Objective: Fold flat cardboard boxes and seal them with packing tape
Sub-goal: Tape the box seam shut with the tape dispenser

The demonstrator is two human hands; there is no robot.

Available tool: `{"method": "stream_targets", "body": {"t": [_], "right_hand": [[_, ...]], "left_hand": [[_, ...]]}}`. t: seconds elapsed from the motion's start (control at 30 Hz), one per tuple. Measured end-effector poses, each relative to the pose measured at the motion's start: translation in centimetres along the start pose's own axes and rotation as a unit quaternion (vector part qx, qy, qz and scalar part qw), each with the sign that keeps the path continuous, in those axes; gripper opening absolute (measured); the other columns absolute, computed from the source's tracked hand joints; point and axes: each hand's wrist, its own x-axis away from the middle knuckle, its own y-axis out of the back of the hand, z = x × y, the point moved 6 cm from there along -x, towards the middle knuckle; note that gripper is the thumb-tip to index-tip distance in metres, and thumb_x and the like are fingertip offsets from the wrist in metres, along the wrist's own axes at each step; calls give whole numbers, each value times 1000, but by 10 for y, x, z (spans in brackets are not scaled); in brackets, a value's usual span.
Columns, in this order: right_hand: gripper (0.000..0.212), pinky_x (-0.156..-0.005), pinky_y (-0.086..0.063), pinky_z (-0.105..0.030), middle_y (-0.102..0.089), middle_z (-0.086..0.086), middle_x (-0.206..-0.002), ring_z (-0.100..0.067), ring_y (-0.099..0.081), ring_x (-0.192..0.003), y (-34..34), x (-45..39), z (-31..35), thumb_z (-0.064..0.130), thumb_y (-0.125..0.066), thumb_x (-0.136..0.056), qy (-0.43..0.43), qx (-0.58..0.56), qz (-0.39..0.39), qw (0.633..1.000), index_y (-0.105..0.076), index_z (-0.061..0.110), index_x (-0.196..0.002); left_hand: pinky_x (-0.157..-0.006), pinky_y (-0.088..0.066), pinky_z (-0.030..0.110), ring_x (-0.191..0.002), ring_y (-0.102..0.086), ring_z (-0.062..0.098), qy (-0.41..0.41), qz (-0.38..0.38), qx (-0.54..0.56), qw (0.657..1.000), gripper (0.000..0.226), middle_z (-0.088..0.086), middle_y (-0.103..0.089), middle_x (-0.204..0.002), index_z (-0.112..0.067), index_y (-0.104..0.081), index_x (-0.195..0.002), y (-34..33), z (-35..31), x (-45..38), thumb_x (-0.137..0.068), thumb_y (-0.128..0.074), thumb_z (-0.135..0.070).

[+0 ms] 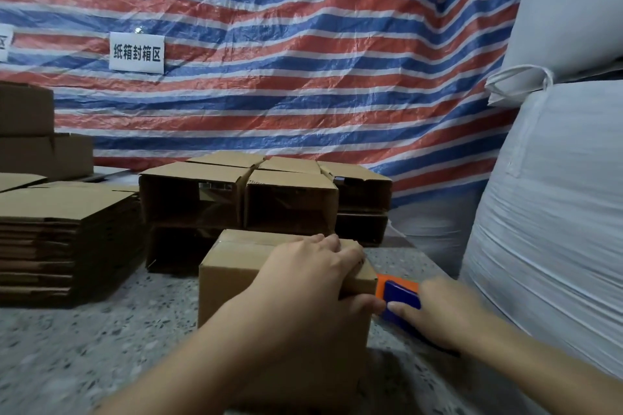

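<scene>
A folded brown cardboard box stands on the speckled table in front of me, with a strip of clear tape along its top. My left hand lies over the box's top right edge, fingers curled over the top and thumb down the near face. Right of the box, my right hand holds a blue and orange tape dispenser against the box's right side, with the fingers wrapped round it.
A stack of flat cardboard blanks sits at the left. Several folded open boxes are piled behind the working box. Big white sacks stand close on the right. A striped tarp hangs behind.
</scene>
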Motion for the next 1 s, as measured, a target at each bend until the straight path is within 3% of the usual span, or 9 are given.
{"method": "stream_targets", "body": {"t": [0.13,0.3,0.4,0.47,0.53,0.6,0.7,0.87,1.0], "right_hand": [[55,-60,-46,-28,-55,11,-75,-10,-55,-68,-26,14,3,79,-34,-90,-23,-23,-23,999,-50,27,-78],[75,-68,-41,-35,-57,5,-76,-16,-54,-71,-13,19,7,84,-11,-87,-64,5,-3,998,-53,24,-72],[81,-78,-48,-37,-65,2,-89,-15,-61,-83,20,19,10,82,-5,-85,-69,-114,-74,988,-60,23,-88],[82,-76,-52,-38,-65,-3,-83,-17,-62,-78,40,20,11,80,-12,-83,-61,-343,-111,931,-64,17,-88],[74,-75,-55,-40,-70,-10,-89,-23,-67,-84,36,21,19,72,-27,-93,-97,-559,-9,823,-69,12,-95],[69,-74,-52,-36,-72,-13,-97,-27,-68,-91,29,30,39,68,-37,-95,-108,-665,125,728,-68,7,-105],[64,-75,-45,-34,-68,-11,-80,-21,-62,-71,29,39,61,64,-42,-96,-86,-745,204,630,-66,5,-100],[43,-79,-38,-35,-59,-12,-81,-21,-51,-69,31,37,73,43,-55,-94,-68,-817,208,533,-63,2,-108],[23,-67,-34,-30,-46,-1,-64,-14,-42,-58,25,35,71,34,-54,-99,-85,-821,186,534,-56,11,-96]], "left_hand": [[-102,-42,34,-128,-47,18,-4,2,2,1000,73,-1,-52,-140,-33,-39,-144,-2,-1,0,-85,-35,-77],[-102,-42,34,-129,-45,18,-4,11,-1,1000,75,-2,-50,-141,-35,-36,-144,-2,1,0,-84,-33,-79],[-103,-41,35,-130,-44,19,-1,13,3,1000,74,-1,-49,-142,-35,-36,-144,-3,1,0,-84,-34,-79],[-103,-42,35,-130,-45,19,0,13,4,1000,75,-1,-50,-142,-35,-36,-144,-4,0,0,-84,-35,-79],[-102,-43,36,-129,-47,19,-1,8,0,1000,74,0,-52,-140,-34,-38,-143,-5,0,0,-84,-35,-78],[-101,-44,36,-128,-48,19,-4,-3,-8,1000,72,0,-53,-139,-34,-39,-142,-4,2,0,-85,-37,-77],[-102,-43,35,-128,-48,19,-6,-8,-17,1000,78,0,-52,-140,-34,-38,-142,-3,1,1,-80,-26,-79],[-102,-45,35,-127,-49,17,-16,-9,-11,1000,74,-3,-53,-136,-34,-39,-141,-1,0,1,-84,-27,-78],[-101,-45,32,-125,-49,15,-21,-21,-12,999,69,-5,-53,-135,-35,-37,-142,0,-1,1,-87,-33,-77]]}}
